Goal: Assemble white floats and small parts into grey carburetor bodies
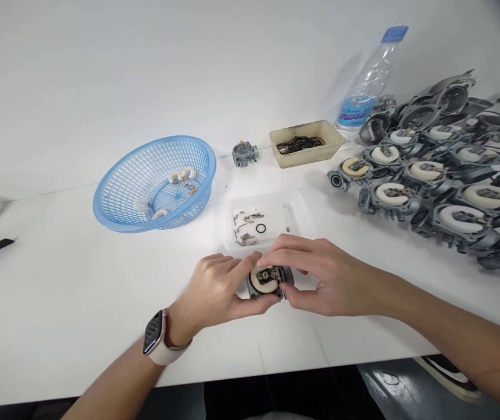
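A grey metal carburetor body (251, 290) with a cream float (264, 286) facing up lies near the table's front. My left hand (221, 289) grips it from the left, thumb along the near side and forefinger at the far side. From the right, my right hand (320, 277) holds the same carburetor, with thumb and fingers bent around its right end. Whether a small part sits between the right fingertips is hidden. Just beyond my hands, a translucent white tray (304, 227) contains small springs, brass pieces and a black O-ring (261, 228).
A blue plastic basket (114, 219) with several floats stands at the left. Behind the tray are a single carburetor (244, 153) and a beige box (306, 158) of black rings. Many carburetors (392, 195) crowd the right, near a water bottle (366, 87).
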The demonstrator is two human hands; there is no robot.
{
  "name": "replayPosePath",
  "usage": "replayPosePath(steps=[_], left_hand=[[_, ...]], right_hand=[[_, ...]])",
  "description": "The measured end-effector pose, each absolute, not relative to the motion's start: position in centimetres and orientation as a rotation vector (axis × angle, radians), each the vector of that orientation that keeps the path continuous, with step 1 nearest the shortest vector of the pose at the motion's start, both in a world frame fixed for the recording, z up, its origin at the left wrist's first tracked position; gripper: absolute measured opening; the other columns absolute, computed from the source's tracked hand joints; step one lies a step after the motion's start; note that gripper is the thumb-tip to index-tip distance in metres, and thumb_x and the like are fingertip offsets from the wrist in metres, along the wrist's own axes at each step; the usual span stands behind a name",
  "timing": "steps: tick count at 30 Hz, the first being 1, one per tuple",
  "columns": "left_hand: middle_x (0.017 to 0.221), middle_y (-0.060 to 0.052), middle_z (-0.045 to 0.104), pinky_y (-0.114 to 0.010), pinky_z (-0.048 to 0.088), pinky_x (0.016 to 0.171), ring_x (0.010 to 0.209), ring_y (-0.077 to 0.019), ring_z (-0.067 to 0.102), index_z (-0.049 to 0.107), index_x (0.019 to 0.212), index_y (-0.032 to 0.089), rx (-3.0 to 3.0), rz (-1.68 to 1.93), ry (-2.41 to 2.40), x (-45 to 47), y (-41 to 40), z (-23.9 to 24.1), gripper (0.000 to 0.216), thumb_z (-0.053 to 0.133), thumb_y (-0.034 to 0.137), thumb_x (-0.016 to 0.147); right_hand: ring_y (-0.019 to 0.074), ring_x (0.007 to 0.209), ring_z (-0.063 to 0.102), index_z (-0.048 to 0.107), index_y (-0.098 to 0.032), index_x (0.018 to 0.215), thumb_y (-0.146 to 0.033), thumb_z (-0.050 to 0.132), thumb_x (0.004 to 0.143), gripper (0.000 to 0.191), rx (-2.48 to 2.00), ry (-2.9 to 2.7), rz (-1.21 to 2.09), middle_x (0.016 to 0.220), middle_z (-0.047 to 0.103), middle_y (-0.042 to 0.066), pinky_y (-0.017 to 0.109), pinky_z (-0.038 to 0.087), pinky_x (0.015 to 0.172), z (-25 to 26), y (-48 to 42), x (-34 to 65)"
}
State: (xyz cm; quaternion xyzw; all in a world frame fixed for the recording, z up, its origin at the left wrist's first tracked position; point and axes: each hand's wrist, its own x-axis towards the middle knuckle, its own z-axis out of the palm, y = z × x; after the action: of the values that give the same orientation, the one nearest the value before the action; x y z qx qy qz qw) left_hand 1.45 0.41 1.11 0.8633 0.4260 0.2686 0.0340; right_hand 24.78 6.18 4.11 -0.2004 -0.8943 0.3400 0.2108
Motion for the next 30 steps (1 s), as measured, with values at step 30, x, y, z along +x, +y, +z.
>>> replayPosePath(steps=[30], left_hand=[[0.062,0.003,0.065,-0.027,0.043,0.05,0.052,-0.014,0.063,0.061,0.116,0.014,2.658,0.826,1.307,1.53,0.46,1.25,0.046,0.063,0.054,0.093]], right_hand=[[0.0131,0.076,0.057,0.063,-0.023,0.122,-0.008,0.059,0.085,0.041,-0.56,-2.499,0.929,0.103,0.064,0.004,0.023,0.048,0.061,4.24,6.24,24.74]])
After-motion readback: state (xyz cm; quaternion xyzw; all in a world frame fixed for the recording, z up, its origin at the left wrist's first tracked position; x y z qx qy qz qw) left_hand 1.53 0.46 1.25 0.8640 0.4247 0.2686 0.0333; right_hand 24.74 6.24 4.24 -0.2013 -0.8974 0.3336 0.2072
